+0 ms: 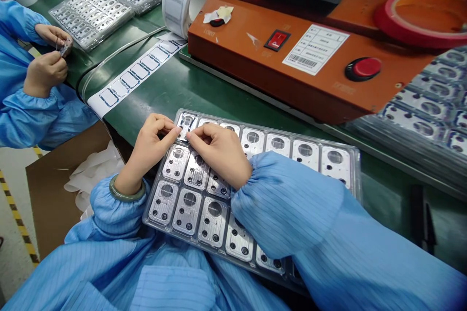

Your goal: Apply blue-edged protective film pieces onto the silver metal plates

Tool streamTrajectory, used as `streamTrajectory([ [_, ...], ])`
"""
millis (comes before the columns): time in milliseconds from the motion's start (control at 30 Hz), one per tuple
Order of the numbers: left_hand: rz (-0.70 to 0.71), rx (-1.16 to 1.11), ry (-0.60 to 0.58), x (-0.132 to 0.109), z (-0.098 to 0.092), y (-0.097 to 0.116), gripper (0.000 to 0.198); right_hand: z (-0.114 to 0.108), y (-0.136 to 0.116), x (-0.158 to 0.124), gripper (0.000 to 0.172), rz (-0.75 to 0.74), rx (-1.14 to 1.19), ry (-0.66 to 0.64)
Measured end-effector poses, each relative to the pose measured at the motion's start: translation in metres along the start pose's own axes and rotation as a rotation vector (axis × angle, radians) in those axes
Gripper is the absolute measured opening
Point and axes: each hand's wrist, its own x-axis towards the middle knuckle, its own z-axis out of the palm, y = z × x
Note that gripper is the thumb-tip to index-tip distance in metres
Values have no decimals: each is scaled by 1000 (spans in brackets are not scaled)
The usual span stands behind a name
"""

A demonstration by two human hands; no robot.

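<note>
One plate (187,121) at bent fingers: left hand (153,140), right hand (223,151) angled inward.

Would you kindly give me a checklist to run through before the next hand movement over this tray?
1. Left hand at the tray's far-left corner part: ok.
2. Right hand at that same part: ok.
3. Grip of either hand on something small there: cannot tell; the fingertips hide it.
4. Tray fully on the table: not ok; its near side overhangs the edge.
5. Co-worker's hands away from the tray: ok.
6. Red rocker switch on the orange machine on or off: cannot tell.
</note>
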Motion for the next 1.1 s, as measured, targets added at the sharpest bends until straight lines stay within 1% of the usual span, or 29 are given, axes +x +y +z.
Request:
streamTrajectory([
  [400, 49, 25, 22, 0, 1, -4, 4, 2, -2, 2, 20, -2, -74, 6],
  [733, 21, 27, -24, 0, -4, -3, 5, 1, -1, 2, 21, -39, -128, -11],
  [1100, 28, 2, -58, 0, -4, -4, 3, 1, 0, 1, 21, -49, -170, -14],
])
